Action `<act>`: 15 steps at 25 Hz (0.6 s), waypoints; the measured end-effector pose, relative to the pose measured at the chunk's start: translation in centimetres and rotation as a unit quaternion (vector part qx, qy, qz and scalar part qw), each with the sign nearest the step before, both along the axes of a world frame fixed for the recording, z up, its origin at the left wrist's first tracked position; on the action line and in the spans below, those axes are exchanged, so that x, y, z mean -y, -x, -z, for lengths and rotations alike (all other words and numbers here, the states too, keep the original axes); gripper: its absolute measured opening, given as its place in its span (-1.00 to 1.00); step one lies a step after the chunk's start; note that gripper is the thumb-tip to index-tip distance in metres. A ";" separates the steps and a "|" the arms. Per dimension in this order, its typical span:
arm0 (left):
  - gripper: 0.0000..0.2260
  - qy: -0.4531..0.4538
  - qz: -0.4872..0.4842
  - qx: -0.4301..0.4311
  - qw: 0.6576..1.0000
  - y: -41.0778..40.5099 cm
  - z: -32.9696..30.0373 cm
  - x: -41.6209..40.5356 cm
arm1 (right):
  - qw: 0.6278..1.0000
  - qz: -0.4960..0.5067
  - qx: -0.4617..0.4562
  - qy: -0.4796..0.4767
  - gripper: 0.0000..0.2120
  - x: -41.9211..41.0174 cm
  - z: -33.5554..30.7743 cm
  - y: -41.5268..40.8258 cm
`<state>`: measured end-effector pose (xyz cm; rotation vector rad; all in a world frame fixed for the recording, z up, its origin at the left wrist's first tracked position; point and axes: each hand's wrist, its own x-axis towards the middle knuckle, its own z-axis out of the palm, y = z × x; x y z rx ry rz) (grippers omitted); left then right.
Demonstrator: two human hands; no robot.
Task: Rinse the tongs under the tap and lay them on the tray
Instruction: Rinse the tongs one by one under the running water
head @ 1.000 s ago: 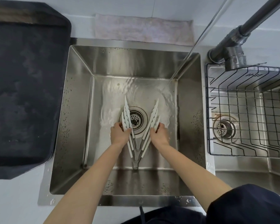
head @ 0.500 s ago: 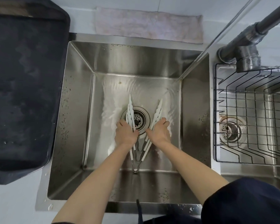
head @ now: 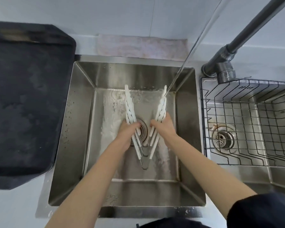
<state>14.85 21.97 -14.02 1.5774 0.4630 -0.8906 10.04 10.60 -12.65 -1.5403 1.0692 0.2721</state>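
White-tipped metal tongs are spread in a V inside the steel sink, hinge toward me, tips pointing away. My left hand grips the left arm of the tongs, and my right hand grips the right arm. A thin stream of water slants down from the upper right and strikes the tip of the right arm. The dark tap rises at the right. A big dark tray lies on the counter left of the sink.
A pale cloth lies behind the sink against the wall. A second basin at the right holds a black wire rack. My dark sleeve fills the bottom right corner.
Both hands have lifted the tongs toward the back of the sink, so the right tip now sits in the water stream. The camera view has shifted as well.
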 end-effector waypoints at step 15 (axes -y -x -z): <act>-0.72 0.242 0.022 -0.031 0.970 -1.2 -7.0 2.2 | 0.968 -0.111 0.222 0.037 -0.81 5.0 -10.6 -0.5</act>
